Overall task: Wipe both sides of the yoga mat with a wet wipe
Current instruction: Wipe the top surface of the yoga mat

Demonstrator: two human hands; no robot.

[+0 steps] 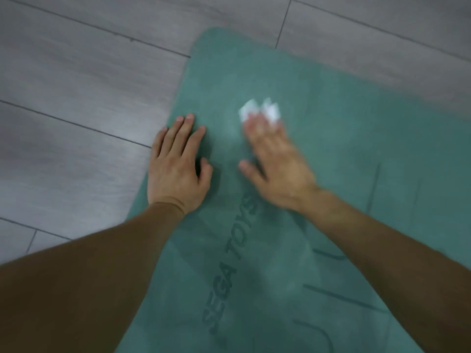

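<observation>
A green yoga mat (318, 138) lies flat on the grey plank floor (76, 98), one rounded corner pointing away; its right and near parts run out of view. The left hand (175, 161) rests palm-down near the mat's left edge, fingers straight and spread, the little finger reaching just past the edge onto the floor. The right hand (275, 161) is smeared with blur — it lies flat on the mat with its fingers stretched out over a white wet wipe (260, 110), pressing it down. Only the wipe's far edge shows beyond the fingertips; the rest is hidden beneath them. Dark lettering (232, 266) runs along the mat — "SEGA TOYS", its last letter partly covered by the right wrist. Thin dark lines mark the mat further right, too faint to follow.
</observation>
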